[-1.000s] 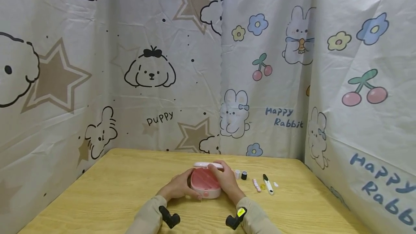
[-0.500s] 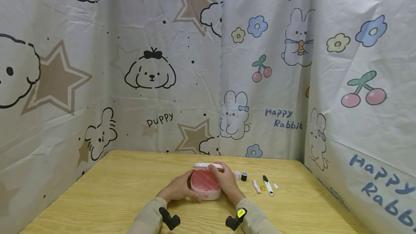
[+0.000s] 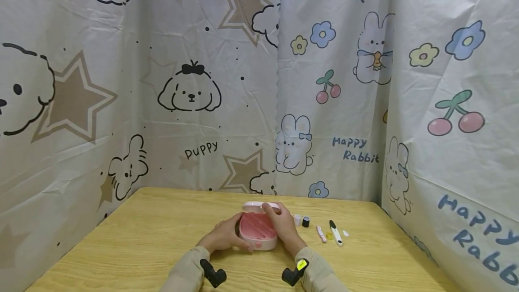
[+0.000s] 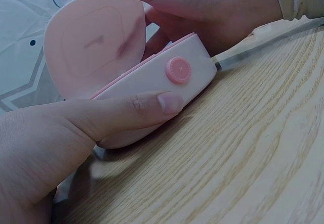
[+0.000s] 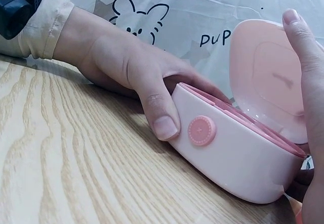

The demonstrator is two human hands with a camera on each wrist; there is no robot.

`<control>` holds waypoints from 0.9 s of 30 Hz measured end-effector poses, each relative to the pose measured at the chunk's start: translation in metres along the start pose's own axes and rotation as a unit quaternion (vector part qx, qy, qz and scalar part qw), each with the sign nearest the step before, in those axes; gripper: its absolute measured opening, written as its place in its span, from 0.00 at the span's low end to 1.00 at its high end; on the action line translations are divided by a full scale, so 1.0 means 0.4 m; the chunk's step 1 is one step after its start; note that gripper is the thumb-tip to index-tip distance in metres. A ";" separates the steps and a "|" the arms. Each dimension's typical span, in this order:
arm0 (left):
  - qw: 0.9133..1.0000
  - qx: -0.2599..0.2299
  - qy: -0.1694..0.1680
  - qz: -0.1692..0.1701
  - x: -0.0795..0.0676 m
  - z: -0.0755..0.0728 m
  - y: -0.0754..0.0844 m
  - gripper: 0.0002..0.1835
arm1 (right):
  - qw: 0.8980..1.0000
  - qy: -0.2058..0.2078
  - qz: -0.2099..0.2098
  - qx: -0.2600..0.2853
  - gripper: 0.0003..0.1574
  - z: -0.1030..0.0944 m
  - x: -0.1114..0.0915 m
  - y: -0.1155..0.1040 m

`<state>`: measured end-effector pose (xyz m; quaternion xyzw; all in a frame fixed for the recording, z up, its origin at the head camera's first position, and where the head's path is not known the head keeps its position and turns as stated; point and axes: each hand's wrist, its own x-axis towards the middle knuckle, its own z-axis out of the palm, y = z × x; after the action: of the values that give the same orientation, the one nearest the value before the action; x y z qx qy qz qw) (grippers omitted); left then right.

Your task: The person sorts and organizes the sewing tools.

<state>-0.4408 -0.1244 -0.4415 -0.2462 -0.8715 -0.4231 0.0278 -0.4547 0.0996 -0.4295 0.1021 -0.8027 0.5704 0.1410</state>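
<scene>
A small pink-and-white box (image 3: 265, 245) with a round pink button (image 5: 202, 130) rests on the table, its hinged lid (image 4: 96, 37) raised. My left hand (image 3: 223, 234) grips the box's left side, thumb on the front wall beside the button, fingers mostly hidden behind. My right hand (image 3: 285, 226) holds the raised lid at its right, the thumb (image 5: 298, 37) along the lid's edge; its other fingers are partly hidden behind the lid and the box's side. The pink interior shows in the head view, but its contents are hard to make out.
Right of the box lie a white spool (image 3: 298, 220), a black spool (image 3: 306, 222), a pink-and-white strip-like item (image 3: 321, 234), a small yellow item (image 3: 329, 236), a white tool with a black tip (image 3: 336, 233) and a small white piece (image 3: 345, 233). Printed curtains (image 3: 243, 116) surround the table.
</scene>
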 end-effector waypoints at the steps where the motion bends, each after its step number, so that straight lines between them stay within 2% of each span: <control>1: 1.000 0.000 -0.001 0.000 0.000 0.000 -0.001 0.62 | 1.000 0.001 0.001 0.002 0.38 0.001 0.001 0.000; 7: 1.000 0.001 -0.001 0.001 -0.002 -0.002 0.002 0.62 | 1.000 0.005 0.010 0.009 0.40 0.003 0.003 -0.005; 19: 1.000 0.015 -0.002 0.004 -0.001 -0.002 0.006 0.62 | 0.999 0.027 0.040 0.002 0.52 0.003 0.016 -0.013; 27: 1.000 0.019 -0.001 0.008 -0.003 -0.004 0.011 0.61 | 0.997 0.012 0.073 0.009 0.61 0.001 0.022 -0.032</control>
<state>-0.4380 -0.1239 -0.4377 -0.2536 -0.8772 -0.4062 0.0348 -0.4590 0.0949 -0.4153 0.0373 -0.8009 0.5878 0.1075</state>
